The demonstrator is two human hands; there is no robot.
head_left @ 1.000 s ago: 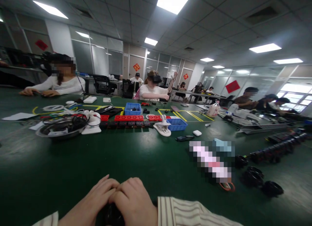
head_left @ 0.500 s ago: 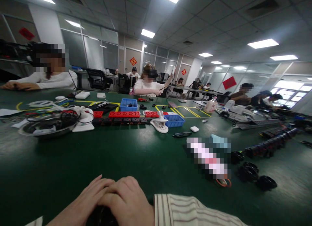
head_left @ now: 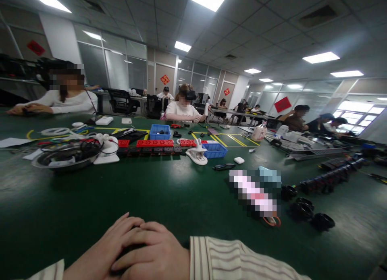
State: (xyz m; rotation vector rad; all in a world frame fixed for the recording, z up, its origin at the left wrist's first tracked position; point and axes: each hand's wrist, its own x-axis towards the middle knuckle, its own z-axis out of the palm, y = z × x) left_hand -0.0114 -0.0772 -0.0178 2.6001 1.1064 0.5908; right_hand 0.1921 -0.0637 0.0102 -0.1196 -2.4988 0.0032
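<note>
My left hand and my right hand lie together at the bottom of the view, over the near side of the green table. The right fingers curl across the left hand, and the left fingers reach forward beneath them. In the dark gap between the hands sits something black, mostly covered; I cannot make out its kind. A striped sleeve covers the right forearm.
Ahead stand a metal bowl with cables, a white clip stand, red strips and blue bins. To the right lie a blurred pink item and black rings. Several people sit around the room.
The right fingers have spread lower over the left hand, covering more of the black thing between them. The view has shifted slightly. The person opposite has lowered a raised arm.
</note>
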